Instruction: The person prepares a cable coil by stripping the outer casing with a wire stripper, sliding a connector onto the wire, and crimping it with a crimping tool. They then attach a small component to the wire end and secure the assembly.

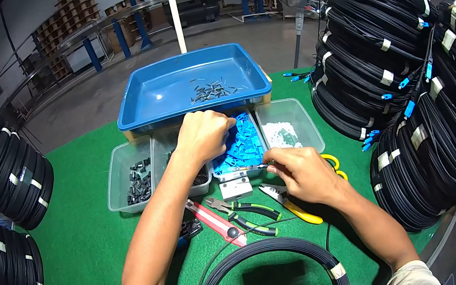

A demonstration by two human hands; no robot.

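Note:
My left hand [205, 136] reaches over the bin of blue plastic connector parts [245, 142], its fingers curled closed at the bin's edge; what they grip, if anything, is hidden. At the front rim of that bin, my right hand [305, 173] pinches a thin cable end with a small dark and silver fitting [252, 167], which points left. A small white block [236, 188] sits just below the fitting. Below my right hand lie yellow-handled strippers [302, 212], partly covered by it. A coil of black cable [262, 248] rests in front of me.
Green-handled cutters [258, 218] and a red utility knife [216, 223] lie mid-table. Clear bins hold black parts [139, 182] and white parts [281, 133]. Behind stands a blue tray [162, 96] with small dark pieces. Cable coils are stacked right [373, 49] and left [10, 171].

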